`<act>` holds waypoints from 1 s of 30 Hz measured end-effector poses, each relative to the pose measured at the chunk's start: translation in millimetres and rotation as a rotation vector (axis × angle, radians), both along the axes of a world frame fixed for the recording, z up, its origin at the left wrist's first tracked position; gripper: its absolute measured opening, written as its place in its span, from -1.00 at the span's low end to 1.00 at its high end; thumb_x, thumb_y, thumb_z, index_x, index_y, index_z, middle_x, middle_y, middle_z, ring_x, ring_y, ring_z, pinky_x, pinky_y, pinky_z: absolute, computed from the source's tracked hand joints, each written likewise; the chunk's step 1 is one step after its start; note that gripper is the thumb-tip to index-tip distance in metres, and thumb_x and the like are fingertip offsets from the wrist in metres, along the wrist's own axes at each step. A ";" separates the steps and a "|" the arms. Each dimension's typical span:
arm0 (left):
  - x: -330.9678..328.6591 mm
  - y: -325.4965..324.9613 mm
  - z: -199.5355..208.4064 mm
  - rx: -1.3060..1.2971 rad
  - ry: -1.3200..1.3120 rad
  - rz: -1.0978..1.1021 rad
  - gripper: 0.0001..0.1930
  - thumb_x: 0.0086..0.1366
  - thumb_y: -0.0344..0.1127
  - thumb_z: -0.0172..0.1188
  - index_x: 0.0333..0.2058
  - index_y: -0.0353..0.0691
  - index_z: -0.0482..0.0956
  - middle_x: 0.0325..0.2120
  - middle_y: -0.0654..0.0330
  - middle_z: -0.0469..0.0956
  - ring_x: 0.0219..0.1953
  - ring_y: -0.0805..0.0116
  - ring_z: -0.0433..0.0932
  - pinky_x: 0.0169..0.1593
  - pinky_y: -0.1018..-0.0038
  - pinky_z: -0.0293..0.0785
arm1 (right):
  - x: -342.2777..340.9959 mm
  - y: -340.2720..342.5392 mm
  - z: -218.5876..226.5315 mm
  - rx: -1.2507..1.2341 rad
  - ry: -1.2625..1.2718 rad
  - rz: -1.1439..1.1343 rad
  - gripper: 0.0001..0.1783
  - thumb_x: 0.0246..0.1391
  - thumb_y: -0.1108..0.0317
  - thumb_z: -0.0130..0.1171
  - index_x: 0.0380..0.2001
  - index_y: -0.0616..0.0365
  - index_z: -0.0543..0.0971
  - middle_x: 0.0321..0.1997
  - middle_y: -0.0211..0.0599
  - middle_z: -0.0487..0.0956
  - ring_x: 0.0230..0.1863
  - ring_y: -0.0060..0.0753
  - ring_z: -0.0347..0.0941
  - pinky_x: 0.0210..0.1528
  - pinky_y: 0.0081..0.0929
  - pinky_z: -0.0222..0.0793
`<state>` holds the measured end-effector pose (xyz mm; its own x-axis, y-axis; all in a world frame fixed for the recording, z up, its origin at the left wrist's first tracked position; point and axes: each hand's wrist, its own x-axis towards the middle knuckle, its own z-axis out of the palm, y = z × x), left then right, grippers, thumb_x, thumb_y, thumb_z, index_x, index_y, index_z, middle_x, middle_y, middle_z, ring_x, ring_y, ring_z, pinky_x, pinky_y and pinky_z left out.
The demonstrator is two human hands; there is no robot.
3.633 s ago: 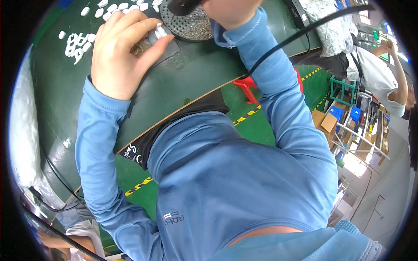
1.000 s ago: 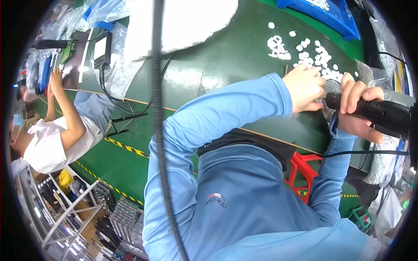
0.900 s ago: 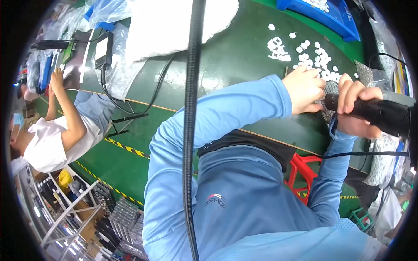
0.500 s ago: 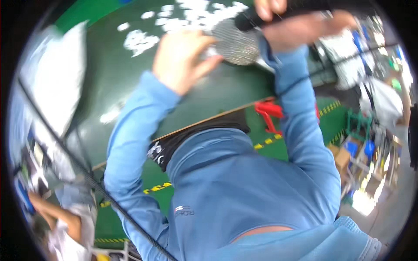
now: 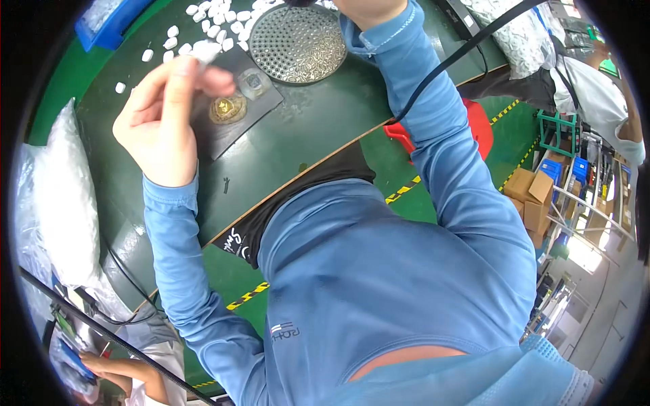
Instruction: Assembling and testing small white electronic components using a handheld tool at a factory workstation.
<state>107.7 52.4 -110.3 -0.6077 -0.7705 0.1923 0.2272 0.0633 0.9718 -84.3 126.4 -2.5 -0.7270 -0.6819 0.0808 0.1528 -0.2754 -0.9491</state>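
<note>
My left hand (image 5: 162,122) is raised over the table's left side. Its thumb and forefinger seem to pinch a small white plastic piece (image 5: 205,51), slightly blurred. Below the fingers lies a dark grey mat (image 5: 233,139) bearing a round gold-coloured part (image 5: 227,108) and a clear squarish part (image 5: 253,82). My right hand (image 5: 372,10) is cut off by the upper edge, its fingers out of view. To its left shows the end of a black tool (image 5: 298,2), just above a round perforated metal dish (image 5: 277,40) with many small screws (image 5: 321,57) in it.
Many white pieces (image 5: 220,17) lie scattered across the far side of the green table (image 5: 271,159). White bags stand left (image 5: 64,189) and right (image 5: 511,37). A blue bin (image 5: 112,27) is at the far left. A red stool (image 5: 477,128) stands below the table edge.
My left hand has moved left from beside the dish and now has a white piece at its fingertips. My right hand and the black tool have shifted left and up, partly out of view.
</note>
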 end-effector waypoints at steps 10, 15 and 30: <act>-28.9 -207.1 26.2 -0.881 -0.612 0.600 -0.62 0.29 -0.03 0.41 -0.13 -0.24 0.77 -0.29 0.11 0.75 -0.22 0.35 0.70 -0.01 0.50 0.56 | -32.6 -9.5 -54.0 -0.489 0.183 0.415 -0.55 0.21 0.09 0.35 -0.13 0.30 0.51 -0.56 -0.34 0.54 -0.64 -0.57 0.44 -0.57 -0.61 0.36; -25.7 -220.9 11.1 -1.074 -0.579 0.322 -0.68 0.29 -0.10 0.40 -0.08 -0.15 0.76 -0.15 0.10 0.70 -0.11 0.33 0.63 0.00 0.43 0.51 | -41.0 -10.9 -56.2 -0.510 0.158 0.379 -0.61 0.21 0.12 0.36 -0.24 0.26 0.54 -0.58 -0.38 0.53 -0.64 -0.60 0.42 -0.58 -0.63 0.31; 10.3 -163.9 11.8 -0.994 -0.482 0.373 -0.74 0.34 -0.23 0.35 -0.10 -0.26 0.72 -0.13 0.09 0.69 -0.10 0.23 0.65 0.03 0.39 0.50 | -35.2 -8.4 -55.5 -0.444 0.093 0.397 -0.58 0.13 0.23 0.41 -0.11 0.32 0.53 -0.47 -0.35 0.56 -0.57 -0.58 0.47 -0.51 -0.60 0.39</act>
<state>118.0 -111.5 -98.5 -0.5498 -0.5563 0.6231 -0.3451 0.8306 0.4370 -119.5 118.0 -58.1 -0.4003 -0.7860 0.4710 0.2470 -0.5876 -0.7705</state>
